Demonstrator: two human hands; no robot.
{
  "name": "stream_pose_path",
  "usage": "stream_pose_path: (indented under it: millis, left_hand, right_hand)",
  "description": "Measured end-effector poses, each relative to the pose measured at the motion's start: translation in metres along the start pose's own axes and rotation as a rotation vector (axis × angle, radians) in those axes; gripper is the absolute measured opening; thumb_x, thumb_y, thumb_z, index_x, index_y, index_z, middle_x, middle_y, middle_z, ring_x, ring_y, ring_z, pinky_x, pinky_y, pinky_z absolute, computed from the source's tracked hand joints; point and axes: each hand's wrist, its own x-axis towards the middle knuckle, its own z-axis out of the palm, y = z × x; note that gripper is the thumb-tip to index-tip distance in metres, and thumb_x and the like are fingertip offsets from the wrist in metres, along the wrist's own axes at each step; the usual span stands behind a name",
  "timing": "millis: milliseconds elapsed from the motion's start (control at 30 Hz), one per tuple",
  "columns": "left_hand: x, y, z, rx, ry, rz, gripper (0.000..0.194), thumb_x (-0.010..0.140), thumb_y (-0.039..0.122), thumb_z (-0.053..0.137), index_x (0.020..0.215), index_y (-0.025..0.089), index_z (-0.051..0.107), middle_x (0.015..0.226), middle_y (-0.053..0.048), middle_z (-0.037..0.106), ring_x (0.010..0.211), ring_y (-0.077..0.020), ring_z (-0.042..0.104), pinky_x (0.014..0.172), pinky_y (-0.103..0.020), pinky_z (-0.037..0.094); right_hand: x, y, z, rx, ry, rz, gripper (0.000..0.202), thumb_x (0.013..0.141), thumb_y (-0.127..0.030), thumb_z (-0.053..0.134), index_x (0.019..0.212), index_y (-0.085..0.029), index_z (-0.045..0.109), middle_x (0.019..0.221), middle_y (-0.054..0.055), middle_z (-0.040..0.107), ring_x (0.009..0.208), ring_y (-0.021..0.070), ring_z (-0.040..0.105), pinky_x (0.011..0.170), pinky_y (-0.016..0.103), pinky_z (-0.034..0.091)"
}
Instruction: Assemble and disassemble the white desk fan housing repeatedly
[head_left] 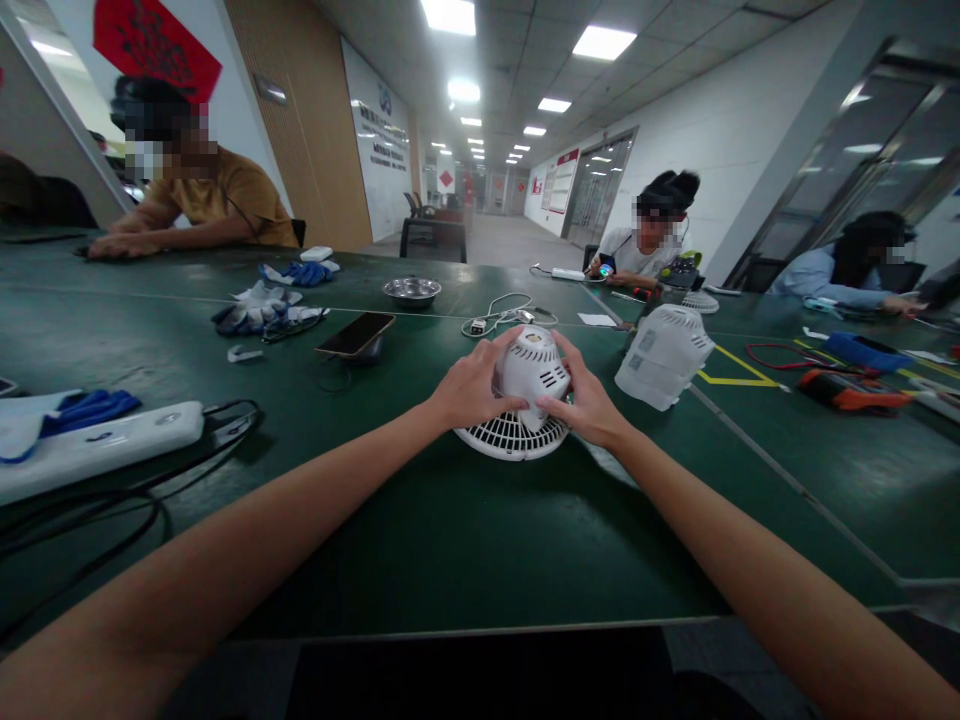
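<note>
A white fan part (pixel 516 438) with a round slatted grille lies grille-down on the green table, its vented white housing (pixel 531 372) on top. My left hand (pixel 472 383) wraps the left side of the housing, thumb across its front. From the right, my right hand (pixel 589 398) grips the same housing, its thumb near the other thumb. The grille's rim shows below both hands; its back is hidden. A white cable (pixel 504 318) lies just behind. To the right stands a translucent white plastic bag (pixel 664 357).
On the left are a power strip (pixel 112 448) with black cables, a phone (pixel 356 334) and gloves (pixel 259 308). A metal bowl (pixel 412 291) sits farther back. An orange multimeter (pixel 851 391) lies at right. Several people sit around the table.
</note>
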Motion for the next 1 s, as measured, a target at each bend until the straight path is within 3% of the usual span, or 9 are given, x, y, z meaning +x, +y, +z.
stream_pose_path:
  millis: [133,233,300,467,733,833,1000]
  left_hand:
    - [0.000,-0.007,-0.006,-0.131,0.001,-0.075,0.092,0.084,0.054,0.071,0.160,0.024,0.028,0.134,-0.015,0.063,0.111,-0.0314,0.066,0.099,-0.049,0.053]
    - [-0.001,-0.023,-0.009,-0.150,0.033,-0.199,0.059,0.097,0.047,0.053,0.147,0.017,0.050,0.117,-0.012,0.072,0.110,-0.0275,0.067,0.103,-0.045,0.049]
    - [-0.003,-0.036,-0.010,-0.096,0.064,-0.311,0.049,0.099,0.046,0.046,0.134,0.016,0.063,0.127,-0.013,0.069,0.116,-0.0277,0.065,0.106,-0.044,0.047]
    - [-0.008,-0.064,-0.011,-0.074,-0.030,-0.527,0.051,0.101,0.048,0.039,0.130,0.017,0.067,0.134,-0.011,0.069,0.123,-0.0280,0.063,0.107,-0.039,0.044]
    - [-0.009,-0.075,-0.008,-0.104,-0.051,-0.540,0.053,0.100,0.051,0.039,0.132,0.018,0.066,0.134,-0.010,0.069,0.122,-0.0269,0.064,0.105,-0.037,0.045]
    - [-0.009,-0.078,-0.007,-0.111,-0.031,-0.528,0.052,0.100,0.050,0.039,0.129,0.017,0.068,0.132,-0.011,0.070,0.122,-0.0280,0.063,0.107,-0.038,0.043]
    - [-0.010,-0.080,-0.005,-0.243,0.019,-0.545,0.049,0.098,0.053,0.044,0.120,0.018,0.070,0.129,-0.010,0.071,0.121,-0.0287,0.063,0.108,-0.041,0.042]
  right_hand:
    - [0.000,0.002,0.004,-0.045,0.078,-0.004,0.092,0.084,-0.047,0.071,0.161,-0.038,0.021,0.146,0.011,0.055,0.119,0.0407,0.060,0.100,0.065,0.050]
    - [0.000,0.007,0.001,-0.037,0.080,0.024,0.089,0.085,-0.041,0.069,0.161,-0.037,0.023,0.143,0.009,0.059,0.112,0.0363,0.064,0.100,0.063,0.051]
    - [0.000,0.010,-0.003,-0.027,0.075,0.039,0.089,0.084,-0.040,0.069,0.161,-0.035,0.025,0.142,0.009,0.060,0.109,0.0341,0.066,0.102,0.060,0.051]
    - [-0.001,0.012,-0.006,-0.062,0.067,0.033,0.087,0.082,-0.042,0.073,0.160,-0.029,0.035,0.144,0.010,0.061,0.113,0.0350,0.066,0.104,0.057,0.051]
    - [-0.003,0.011,-0.002,-0.088,0.021,0.030,0.105,0.075,-0.040,0.081,0.162,-0.031,0.024,0.156,0.013,0.048,0.129,0.0396,0.059,0.107,0.061,0.049]
    - [-0.003,0.011,-0.001,-0.099,0.014,0.064,0.114,0.069,-0.047,0.086,0.161,-0.029,0.022,0.152,0.016,0.052,0.129,0.0426,0.058,0.107,0.066,0.047]
    - [-0.003,0.004,0.002,-0.097,0.091,0.094,0.108,0.066,-0.048,0.088,0.156,-0.028,0.033,0.137,0.014,0.064,0.120,0.0411,0.064,0.104,0.067,0.048]
